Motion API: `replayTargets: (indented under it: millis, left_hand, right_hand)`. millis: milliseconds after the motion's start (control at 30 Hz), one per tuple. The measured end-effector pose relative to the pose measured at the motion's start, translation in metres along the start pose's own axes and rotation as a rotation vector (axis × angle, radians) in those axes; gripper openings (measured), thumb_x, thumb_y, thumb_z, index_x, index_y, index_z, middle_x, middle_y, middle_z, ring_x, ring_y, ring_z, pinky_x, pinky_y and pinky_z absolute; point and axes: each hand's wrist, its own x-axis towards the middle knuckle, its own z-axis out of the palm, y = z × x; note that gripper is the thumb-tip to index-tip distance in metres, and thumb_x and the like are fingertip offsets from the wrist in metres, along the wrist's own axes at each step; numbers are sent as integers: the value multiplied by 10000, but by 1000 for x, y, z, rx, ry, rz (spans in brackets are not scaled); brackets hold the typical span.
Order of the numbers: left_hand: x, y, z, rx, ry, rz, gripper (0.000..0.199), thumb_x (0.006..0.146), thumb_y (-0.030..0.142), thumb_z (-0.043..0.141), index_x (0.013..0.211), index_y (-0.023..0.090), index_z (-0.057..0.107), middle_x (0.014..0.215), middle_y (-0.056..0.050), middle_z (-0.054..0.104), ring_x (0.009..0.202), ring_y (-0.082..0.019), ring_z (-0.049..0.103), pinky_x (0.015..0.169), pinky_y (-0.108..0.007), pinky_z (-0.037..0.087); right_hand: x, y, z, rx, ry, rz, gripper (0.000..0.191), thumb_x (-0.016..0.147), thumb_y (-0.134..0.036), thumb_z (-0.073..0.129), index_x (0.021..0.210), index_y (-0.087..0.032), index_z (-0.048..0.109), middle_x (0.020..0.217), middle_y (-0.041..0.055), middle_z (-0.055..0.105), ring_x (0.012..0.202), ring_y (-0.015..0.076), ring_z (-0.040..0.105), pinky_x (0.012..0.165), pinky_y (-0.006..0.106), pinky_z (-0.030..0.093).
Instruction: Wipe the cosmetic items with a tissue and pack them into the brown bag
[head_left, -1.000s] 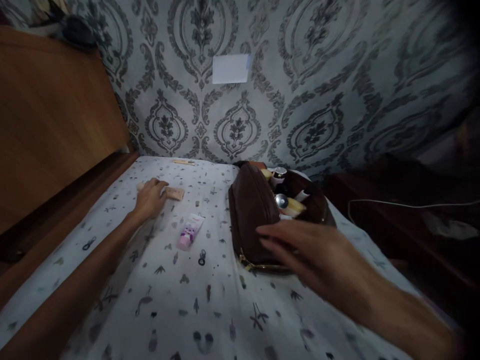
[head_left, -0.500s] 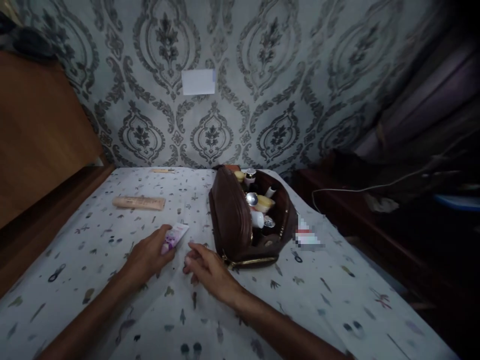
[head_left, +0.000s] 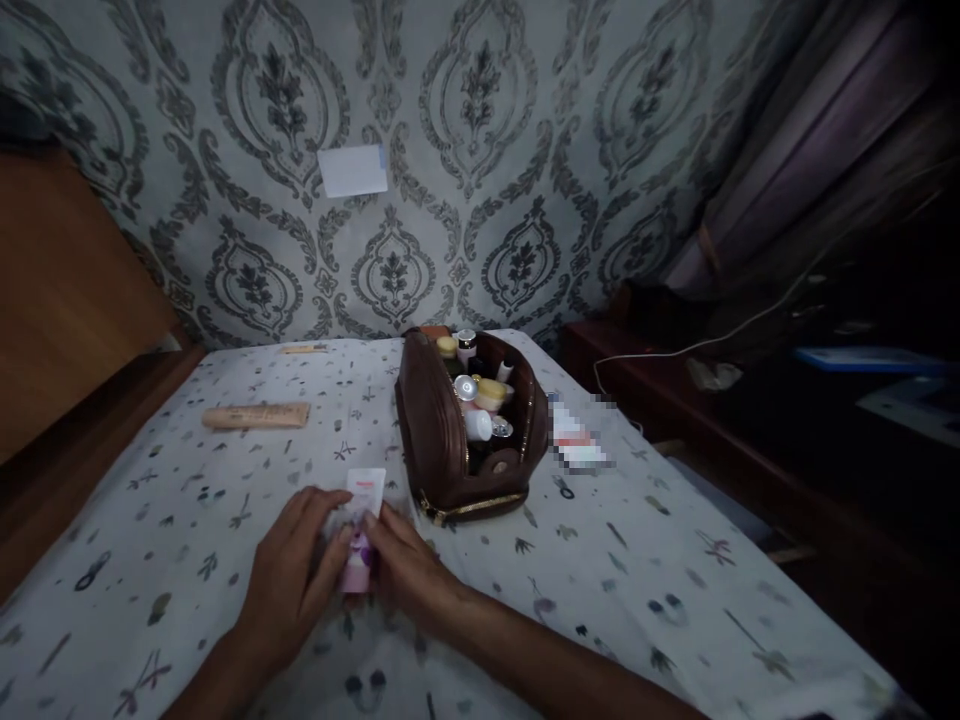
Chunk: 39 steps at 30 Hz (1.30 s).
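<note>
You see one left hand (head_left: 289,575), one right hand (head_left: 418,580), one pink-and-white tube (head_left: 357,573), one beige tube (head_left: 256,416), one brown bag (head_left: 430,415), one white card (head_left: 352,171) and one cable (head_left: 690,350). Inside the bag you count two yellow containers (head_left: 491,392); the others overlap too much to count.

Ahead of you, the wall (head_left: 465,250) carries a pale grey covering with dark damask medallions and leafy scrolls; a blank white rectangular plate (head_left: 352,171), bluish at one corner, is noted on it. Below, you have a surface under a white cloth (head_left: 645,620) printed with small scattered motifs, its far edge near the wall. To your left, a brown wooden panel (head_left: 67,290) stands tilted in view. To your right, observe dark reddish furniture (head_left: 622,375), a thin pale cable (head_left: 697,348) and a mauve curtain (head_left: 810,150). Lighting is dim, with the right side deepest in shadow
</note>
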Motion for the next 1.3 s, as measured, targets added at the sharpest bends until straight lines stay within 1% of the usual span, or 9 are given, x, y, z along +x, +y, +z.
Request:
replayTargets:
  millis: [133,200,333,400,500,733,933,1133,1300]
  left_hand:
    - [8,-2,8,120,-27,176,256,933,323,499,1082,253,696,1090,-106,664,1058,-289,585,929,-423,458]
    - [13,-4,11,129,-15,165,253,927,324,496,1055,247,700,1107,-106,657,1080,-290,578,956,-436,440]
    - [22,-7,6,-40,-1,-118,253,920,407,488,885,226,661,789,-32,632,748,-212,602,695,-314,482]
    - [24,-8,1,-147,-9,-291,287,893,471,515,794,225,625,561,37,478,511,-153,462,501,-253,374]
    - [25,-6,-1,-290,44,-461,333,793,544,603,736,216,608,479,74,343,420,-111,327,421,-218,251]
    - [30,5,7,-740,240,-746,334,707,518,702,796,212,599,566,71,508,430,-105,436,394,-203,352]
    - [28,17,12,-1110,260,-923,238,823,395,635,1002,240,623,823,2,707,682,-161,677,612,-262,569]
    - [30,27,14,-1370,102,-745,330,775,489,727,769,214,543,521,55,461,498,-104,486,532,-206,497]
    - [34,35,16,-1430,111,-795,343,806,462,719,728,204,505,452,94,345,366,-57,307,368,-156,327]
  right_hand:
    - [-4,-3,-2,-298,-54,-89,592,814,-686,622,1158,-204,619,914,17,601,814,164,552,730,296,485]
    - [-7,-5,-3,-358,-95,-95,546,845,-666,589,1098,-183,617,874,8,574,814,158,526,746,288,464]
    - [-13,-7,-4,-460,-222,-64,485,840,-639,596,972,-174,569,828,-9,534,740,126,485,669,251,420]
    - [-15,-7,-4,-504,-257,-55,439,852,-611,587,930,-182,544,813,-15,531,704,111,483,628,230,398]
    - [-16,-6,-3,-519,-267,-36,398,860,-579,582,906,-185,548,770,-21,543,640,96,480,569,210,376]
    - [-15,-5,-6,-330,-230,-1,563,759,-673,685,998,-176,572,756,-26,557,575,90,487,519,212,382]
    - [-12,-2,-6,34,-341,89,675,671,-687,760,1046,-162,560,757,19,639,622,151,612,556,253,447]
    - [-9,5,-7,233,-540,250,636,735,-656,716,1053,-129,560,728,67,694,570,169,639,656,347,512]
    - [-12,7,-8,262,-545,257,606,729,-623,755,1034,-136,560,722,42,695,537,161,641,750,438,540]
